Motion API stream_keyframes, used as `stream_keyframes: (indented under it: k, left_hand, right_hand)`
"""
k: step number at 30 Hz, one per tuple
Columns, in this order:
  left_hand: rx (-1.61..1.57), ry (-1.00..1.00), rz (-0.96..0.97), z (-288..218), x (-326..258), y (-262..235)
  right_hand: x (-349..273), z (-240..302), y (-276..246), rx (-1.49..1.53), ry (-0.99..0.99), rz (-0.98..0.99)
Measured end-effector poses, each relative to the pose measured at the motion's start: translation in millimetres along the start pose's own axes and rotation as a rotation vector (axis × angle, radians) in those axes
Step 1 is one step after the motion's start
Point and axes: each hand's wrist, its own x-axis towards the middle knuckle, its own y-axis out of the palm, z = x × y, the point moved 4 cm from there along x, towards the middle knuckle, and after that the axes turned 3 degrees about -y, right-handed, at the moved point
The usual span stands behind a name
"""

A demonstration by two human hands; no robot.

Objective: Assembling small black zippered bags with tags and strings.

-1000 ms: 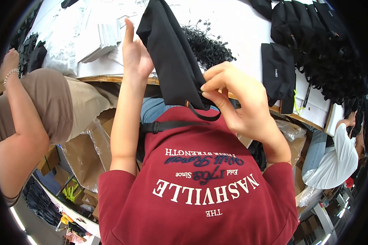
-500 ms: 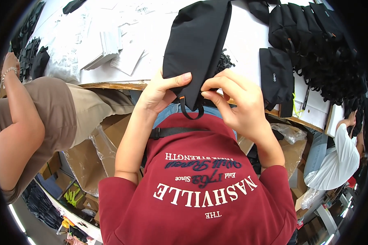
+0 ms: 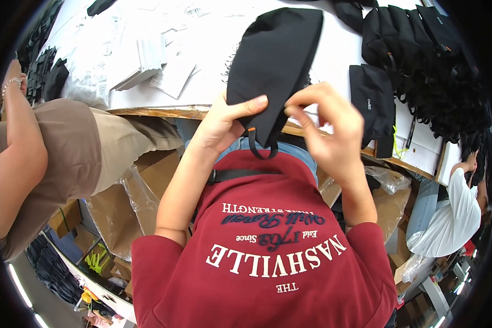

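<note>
A black fabric pouch [image 3: 273, 60] is held up in front of me, just past the table's near edge. My left hand [image 3: 224, 123] grips its lower left side, thumb lying across the front. From the pouch's lower end hangs a black strap loop [image 3: 263, 155] with a small orange tag [image 3: 251, 129]. At the pouch's right edge my right hand [image 3: 333, 123] pinches with thumb and index finger, slightly blurred. Whether a smaller part of the pouch sits in that pinch is hidden.
The white table [image 3: 208, 54] bears a stack of white paper cards [image 3: 142, 63], clear plastic bags [image 3: 85, 71] and several black pouches [image 3: 369, 98] at right. People stand at my left [image 3: 54, 147] and far right [image 3: 448, 213]. Cardboard boxes [image 3: 115, 210] lie below the table.
The pouch has shifted slightly right, and its upper end has come lower and nearer. My right hand has moved a little right along with it, still at the pouch's right edge.
</note>
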Motion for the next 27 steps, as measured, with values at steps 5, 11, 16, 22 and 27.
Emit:
stream_keyframes:
  k: [5, 11, 16, 22, 27]
  left_hand:
    - [-0.102, 0.051, -0.003, 8.6, -2.2, 6.5]
    - [-0.252, 0.040, -0.036, 11.4, 3.9, -5.2]
    - [-0.165, 0.048, -0.029, 2.4, -1.7, -0.9]
    - [-0.161, 0.028, -0.017, -1.4, -2.8, -4.4]
    - [-0.152, 0.058, -0.073, 4.7, -4.5, -2.5]
  right_hand:
    - [6.3, -9.7, -5.7, 0.028, 0.067, -0.023]
    - [-10.3, -0.5, 15.2, 0.152, 0.100, 0.208]
    - [2.5, 1.0, 6.4, 0.160, 0.077, 0.079]
    - [-1.1, 3.4, 16.1, 0.080, 0.060, 0.101]
    - [-10.3, -5.0, 25.3, -0.007, 0.007, 0.121]
